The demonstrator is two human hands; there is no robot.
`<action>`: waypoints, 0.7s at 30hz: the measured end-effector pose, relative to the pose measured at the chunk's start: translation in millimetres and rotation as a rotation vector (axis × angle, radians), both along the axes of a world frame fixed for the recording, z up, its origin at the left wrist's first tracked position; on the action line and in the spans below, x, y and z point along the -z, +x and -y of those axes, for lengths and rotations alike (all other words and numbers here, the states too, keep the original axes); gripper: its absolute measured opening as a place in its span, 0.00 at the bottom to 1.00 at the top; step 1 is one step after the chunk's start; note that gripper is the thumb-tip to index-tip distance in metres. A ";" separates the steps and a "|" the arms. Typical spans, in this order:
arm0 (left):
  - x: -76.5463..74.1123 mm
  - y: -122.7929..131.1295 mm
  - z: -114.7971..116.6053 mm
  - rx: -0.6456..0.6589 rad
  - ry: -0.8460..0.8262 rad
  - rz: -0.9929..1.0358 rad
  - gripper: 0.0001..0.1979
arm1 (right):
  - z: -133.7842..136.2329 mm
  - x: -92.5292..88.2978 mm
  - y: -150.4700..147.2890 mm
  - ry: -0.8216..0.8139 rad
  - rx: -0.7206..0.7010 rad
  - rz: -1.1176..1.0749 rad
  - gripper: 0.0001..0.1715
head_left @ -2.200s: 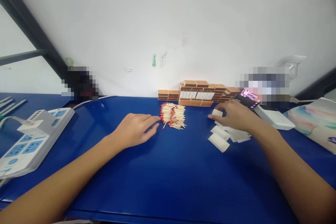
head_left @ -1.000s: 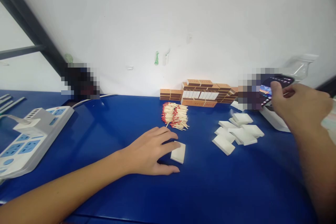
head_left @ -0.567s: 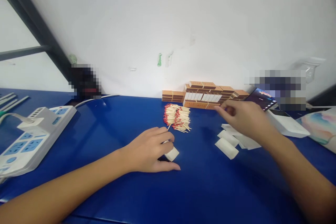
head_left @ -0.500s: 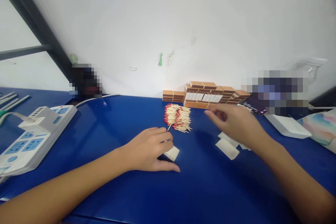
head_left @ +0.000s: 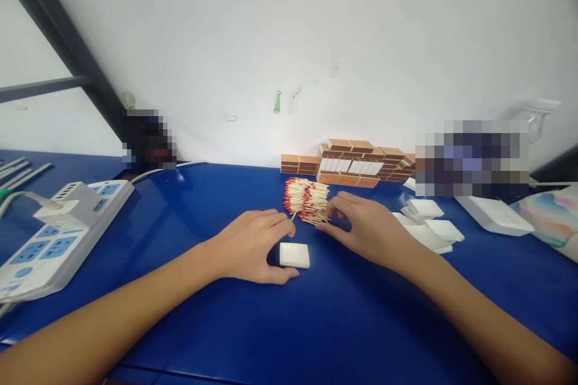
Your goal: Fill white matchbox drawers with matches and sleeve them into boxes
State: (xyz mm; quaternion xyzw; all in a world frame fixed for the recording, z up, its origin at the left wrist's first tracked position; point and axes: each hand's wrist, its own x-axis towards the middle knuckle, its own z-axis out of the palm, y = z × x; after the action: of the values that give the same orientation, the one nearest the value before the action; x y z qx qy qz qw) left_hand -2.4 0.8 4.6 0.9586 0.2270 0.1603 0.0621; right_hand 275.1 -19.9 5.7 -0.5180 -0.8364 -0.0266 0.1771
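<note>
A small white matchbox tray (head_left: 294,254) lies flat on the blue table (head_left: 316,325). My left hand (head_left: 250,245) rests beside it, thumb under its near edge and fingers curled at its far left corner. My right hand (head_left: 365,227) reaches to the pile of red-tipped matches (head_left: 307,200), fingertips pinched at the pile's near right edge. Whether matches are between the fingers I cannot make out.
Several more white trays (head_left: 428,222) lie to the right. Brown matchbox sleeves (head_left: 356,162) are stacked against the white wall. A white power strip (head_left: 54,228) sits at the left, a flat white box (head_left: 494,215) and a colourful packet (head_left: 548,216) at the right.
My right hand left the phone area and the tray heap and swept left to the match pile. My left hand laid the white tray flat and still steadies it.
</note>
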 end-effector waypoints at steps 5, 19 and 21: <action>1.2 0.6 -1.6 0.001 -0.011 -0.038 0.18 | 1.5 0.1 -6.0 -0.049 0.012 0.036 0.13; 3.0 1.3 0.9 0.031 0.040 -0.008 0.17 | -4.2 14.3 -6.4 -0.078 -0.112 -0.015 0.11; 3.9 1.7 1.5 0.033 0.051 -0.008 0.17 | -3.8 15.6 -9.5 -0.064 -0.118 -0.022 0.11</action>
State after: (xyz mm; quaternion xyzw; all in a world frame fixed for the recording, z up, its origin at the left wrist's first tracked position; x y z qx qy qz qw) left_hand -0.7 -0.7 0.7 0.9642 0.2071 0.1609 0.0396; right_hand 265.6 -16.1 -9.9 -0.4733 -0.8640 0.0163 0.1711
